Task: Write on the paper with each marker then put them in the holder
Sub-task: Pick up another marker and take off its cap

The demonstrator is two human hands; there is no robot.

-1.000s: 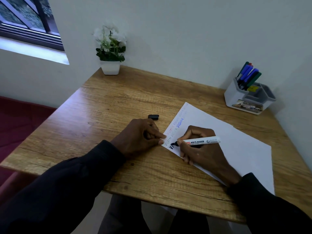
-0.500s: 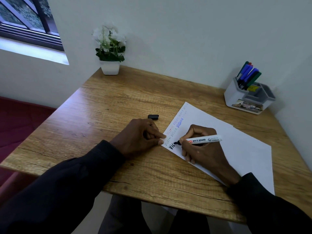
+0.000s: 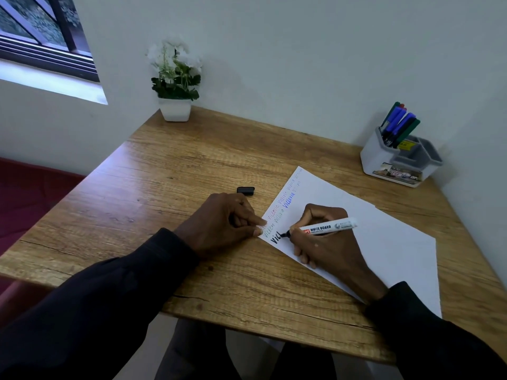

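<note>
**Black marker at work on the paper**

The right hand (image 3: pixel 326 242) is gripping a white marker (image 3: pixel 329 228) just right of the frame's centre. Its thumb and fingers are curling tight round the barrel, and the black tip is touching the paper (image 3: pixel 389 242). The barrel is lying low and pointing right. The heel of the hand is resting on the sheet.

The left hand (image 3: pixel 219 223) is sitting at the centre of the frame, holding nothing. Its fingers are lying close together, bent at the knuckles, and two fingertips (image 3: pixel 262 222) are pressing down on the paper's left edge.

The paper is lying skewed across the right half of the table (image 3: pixel 178 165). Faint coloured lines of handwriting are running along its left edge, with a few bold black letters (image 3: pixel 275 238) sitting just left of the marker tip.

A black cap (image 3: pixel 245 190) is lying on the wood just above the left hand, apart from the paper.

The holder (image 3: pixel 378 157) is standing in the upper right, in the table's far corner against the wall (image 3: pixel 301 50). Blue and green markers (image 3: pixel 397 124) are leaning in its rear compartment.

A plant (image 3: pixel 175 78) in a white pot is standing at the far left corner, below a window (image 3: pixel 41 37) in the upper left.
</note>
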